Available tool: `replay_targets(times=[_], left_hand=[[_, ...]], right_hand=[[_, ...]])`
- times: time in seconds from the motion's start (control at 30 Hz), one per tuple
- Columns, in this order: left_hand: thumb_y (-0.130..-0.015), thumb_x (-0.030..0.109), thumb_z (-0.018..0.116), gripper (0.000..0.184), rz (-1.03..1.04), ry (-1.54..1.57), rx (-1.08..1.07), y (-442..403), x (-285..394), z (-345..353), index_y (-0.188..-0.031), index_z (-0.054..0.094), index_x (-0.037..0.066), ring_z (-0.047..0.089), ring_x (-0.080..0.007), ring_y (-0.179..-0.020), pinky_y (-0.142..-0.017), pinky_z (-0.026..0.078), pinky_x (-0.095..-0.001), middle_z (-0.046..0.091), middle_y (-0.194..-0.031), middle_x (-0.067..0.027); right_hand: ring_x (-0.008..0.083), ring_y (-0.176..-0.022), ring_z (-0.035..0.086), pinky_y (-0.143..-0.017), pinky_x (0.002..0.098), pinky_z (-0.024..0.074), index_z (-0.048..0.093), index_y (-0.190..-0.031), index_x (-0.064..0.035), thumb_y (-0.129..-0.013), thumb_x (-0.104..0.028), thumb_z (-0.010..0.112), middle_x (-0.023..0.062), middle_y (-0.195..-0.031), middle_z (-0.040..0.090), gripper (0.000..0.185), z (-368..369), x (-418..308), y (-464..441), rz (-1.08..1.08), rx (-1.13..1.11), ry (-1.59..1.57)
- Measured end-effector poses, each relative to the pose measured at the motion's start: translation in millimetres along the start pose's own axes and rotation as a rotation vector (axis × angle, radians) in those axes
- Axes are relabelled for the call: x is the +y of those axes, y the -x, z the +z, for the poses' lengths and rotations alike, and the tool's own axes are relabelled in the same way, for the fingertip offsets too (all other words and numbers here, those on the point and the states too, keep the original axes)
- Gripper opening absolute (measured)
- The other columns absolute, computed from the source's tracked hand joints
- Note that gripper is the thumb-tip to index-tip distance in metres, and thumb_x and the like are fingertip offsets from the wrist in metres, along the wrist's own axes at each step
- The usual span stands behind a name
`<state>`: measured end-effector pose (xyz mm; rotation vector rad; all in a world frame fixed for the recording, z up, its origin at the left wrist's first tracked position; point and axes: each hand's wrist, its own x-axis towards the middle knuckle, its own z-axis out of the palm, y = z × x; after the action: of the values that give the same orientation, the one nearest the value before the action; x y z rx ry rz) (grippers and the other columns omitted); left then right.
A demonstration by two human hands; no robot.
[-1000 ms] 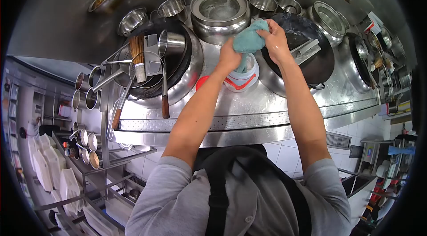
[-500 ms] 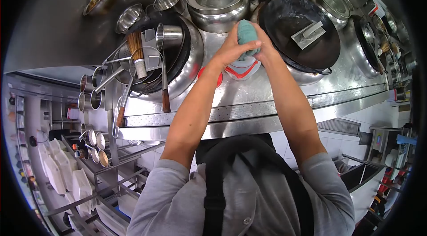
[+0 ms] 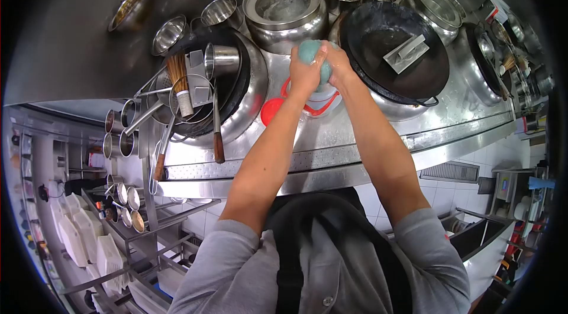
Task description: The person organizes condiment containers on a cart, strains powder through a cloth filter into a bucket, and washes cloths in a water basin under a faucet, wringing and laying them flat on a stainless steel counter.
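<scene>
Both hands are wrapped round a wet, bunched-up green cloth (image 3: 309, 51), which bulges out between the fingers. My left hand (image 3: 304, 75) presses it from the left. My right hand (image 3: 338, 65) closes on it from the right, its fingers meeting the left ones over the cloth. Under the hands stands a small whitish bucket (image 3: 324, 101) with a red rim or handle; the hands hide its opening. A round red piece (image 3: 272, 112), perhaps a lid, lies to the bucket's left on the steel counter (image 3: 290, 132).
Water runs into a round steel pot (image 3: 285, 35) behind my hands. A black wok (image 3: 367, 68) on the right holds a metal piece (image 3: 406, 54). Over the left wok (image 3: 235, 80) rest a bamboo brush (image 3: 177, 71), a strainer and a steel pan (image 3: 222, 62). Several steel bowls line the back.
Both hands have come slightly lower and nearer with the cloth, and the grip has shifted to squeeze it into a rounder bundle. More of the red piece shows.
</scene>
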<state>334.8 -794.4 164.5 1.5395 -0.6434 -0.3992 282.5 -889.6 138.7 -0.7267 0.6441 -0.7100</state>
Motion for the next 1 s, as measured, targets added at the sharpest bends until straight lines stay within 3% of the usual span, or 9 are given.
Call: replay_targets(times=[0.07,0.17,0.27,0.37,0.47,0.6,0.67,0.77,1.0], left_hand=[[-0.081,0.033,0.084,0.050,0.010,0.026,0.042,3.2,0.8,2.3,-0.112,0.062,0.000,0.065,-0.0217,-0.095,-0.086,0.051,-0.0342,0.069,-0.105,-0.0135],[-0.076,0.021,0.083,0.039,0.132,-0.013,0.041,-8.1,-20.6,2.7,-0.103,0.065,0.000,0.066,-0.0216,-0.087,-0.081,0.052,-0.0345,0.070,-0.096,-0.0118],[-0.071,0.013,0.081,0.034,0.282,-0.027,-0.052,-9.2,-3.4,-2.9,-0.098,0.064,0.000,0.067,-0.0214,-0.081,-0.077,0.053,-0.0348,0.071,-0.091,-0.0108],[-0.071,0.018,0.081,0.036,0.394,-0.075,-0.146,-11.5,22.8,-6.6,-0.096,0.062,0.000,0.067,-0.0264,-0.078,-0.074,0.053,-0.0384,0.069,-0.085,-0.0143],[-0.074,0.022,0.081,0.041,0.298,0.056,-0.112,-3.7,39.8,-0.3,-0.101,0.061,0.001,0.068,-0.0282,-0.083,-0.077,0.053,-0.0400,0.069,-0.089,-0.0157],[-0.075,0.033,0.083,0.055,0.201,-0.289,0.087,7.0,26.9,5.7,-0.113,0.058,0.002,0.068,-0.0304,-0.096,-0.085,0.052,-0.0417,0.068,-0.101,-0.0173],[-0.075,0.037,0.083,0.062,0.108,-0.495,0.255,6.9,14.6,11.2,-0.119,0.057,0.002,0.066,-0.0314,-0.101,-0.089,0.051,-0.0422,0.067,-0.107,-0.0181],[-0.078,0.038,0.083,0.061,0.045,0.026,0.178,11.2,24.8,15.6,-0.119,0.058,0.000,0.065,-0.0287,-0.097,-0.089,0.050,-0.0388,0.067,-0.105,-0.0163],[-0.070,0.020,0.080,0.047,0.058,0.043,0.209,5.8,18.5,16.5,-0.107,0.062,0.000,0.065,-0.0256,-0.092,-0.086,0.051,-0.0381,0.068,-0.100,-0.0143]], right_hand=[[0.0287,-0.089,0.068,-0.075,0.0434,0.0570,0.055,-0.123,0.0084,-0.096,-0.024,0.062,0.0195,-0.109,0.066,0.043,-3.4,5.4,-4.9,-0.023,0.091,0.102],[0.0288,-0.104,0.065,-0.089,0.0479,0.0540,0.054,-0.136,-0.0006,-0.102,-0.041,0.055,0.0157,-0.118,0.064,0.053,-8.1,3.9,5.2,-0.001,0.015,0.264],[0.0354,-0.119,0.058,-0.097,0.0575,0.0484,0.049,-0.142,-0.0013,-0.100,-0.055,0.052,0.0175,-0.133,0.058,0.068,4.0,-30.4,37.8,0.282,0.065,0.444],[0.0399,-0.129,0.051,-0.100,0.0645,0.0437,0.050,-0.142,-0.0048,-0.097,-0.065,0.049,0.0170,-0.143,0.052,0.075,12.4,-59.7,64.9,0.459,-0.039,0.206],[0.0329,-0.117,0.061,-0.098,0.0507,0.0514,0.058,-0.130,-0.0032,-0.098,-0.048,0.054,0.0139,-0.129,0.063,0.055,-3.4,-31.7,39.1,0.238,-0.208,-0.130],[0.0277,-0.101,0.068,-0.091,0.0412,0.0568,0.062,-0.119,-0.0012,-0.096,-0.029,0.056,0.0132,-0.113,0.069,0.037,-6.1,-28.0,10.8,0.143,-0.166,-0.171],[0.0281,-0.098,0.069,-0.087,0.0427,0.0574,0.062,-0.118,-0.0010,-0.093,-0.027,0.062,0.0143,-0.110,0.068,0.036,-5.0,-32.2,9.3,0.161,-0.103,-0.125],[0.0291,-0.097,0.069,-0.085,0.0434,0.0577,0.061,-0.118,-0.0011,-0.093,-0.029,0.066,0.0151,-0.109,0.067,0.038,-7.6,-12.6,7.9,0.129,-0.132,-0.225],[0.0327,-0.099,0.068,-0.084,0.0494,0.0576,0.059,-0.121,-0.0019,-0.099,-0.037,0.059,0.0176,-0.112,0.066,0.042,4.5,5.8,15.8,0.159,0.014,-0.208]])
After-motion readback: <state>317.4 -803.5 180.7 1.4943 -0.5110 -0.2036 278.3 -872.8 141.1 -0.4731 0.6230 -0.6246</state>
